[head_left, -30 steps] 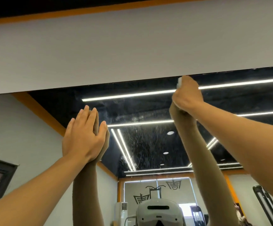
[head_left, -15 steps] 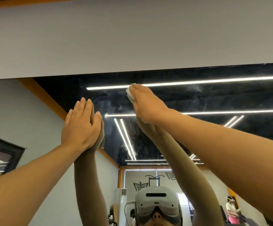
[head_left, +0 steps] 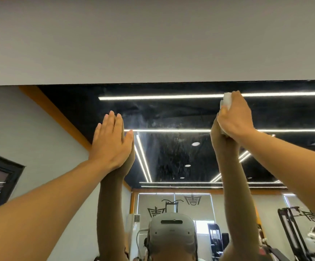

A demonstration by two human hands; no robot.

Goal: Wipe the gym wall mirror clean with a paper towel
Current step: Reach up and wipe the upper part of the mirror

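We had both arms raised to the mirror (head_left: 171,157), whose top edge met the grey wall (head_left: 152,44) just above our hands. Our left hand (head_left: 111,142) lay flat on the glass, fingers straight and close together, thumb set a little apart, holding nothing; its reflection met it palm to palm. Our right hand (head_left: 234,117) was curled round a wad of white towel (head_left: 226,99) and pressed it to the glass near the top edge, well to the right of the left hand. Only a corner of the towel showed above the knuckles and a scrap below the palm; the rest was hidden in the grip. Between the two hands the glass carried pale streaks and fine specks, thickest in the dark patch below the middle light strip (head_left: 171,130). The mirror gave back a black ceiling with long light strips, an orange border (head_left: 58,113) running down on the left, and a white headset (head_left: 171,232) at the bottom. A black gym frame (head_left: 292,232) stood reflected at the lower right.
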